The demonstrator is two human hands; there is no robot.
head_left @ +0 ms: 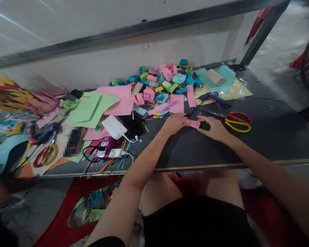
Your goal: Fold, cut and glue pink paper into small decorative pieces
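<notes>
My left hand (174,123) and my right hand (213,127) rest on the dark table (267,137) with a small pink paper strip (192,124) between them. The left fingers press down on the strip's left end. The right fingers lie curled over its right end, where a small dark piece (205,126) shows under them. Both hands pin the strip flat against the tabletop.
Red-and-yellow scissors (237,121) lie right of my right hand, with a blue glue gun (214,98) behind. A heap of folded coloured paper pieces (164,80) and pink sheets (119,99) sit at the back. A white charger (113,127), cables and more scissors (45,156) lie left.
</notes>
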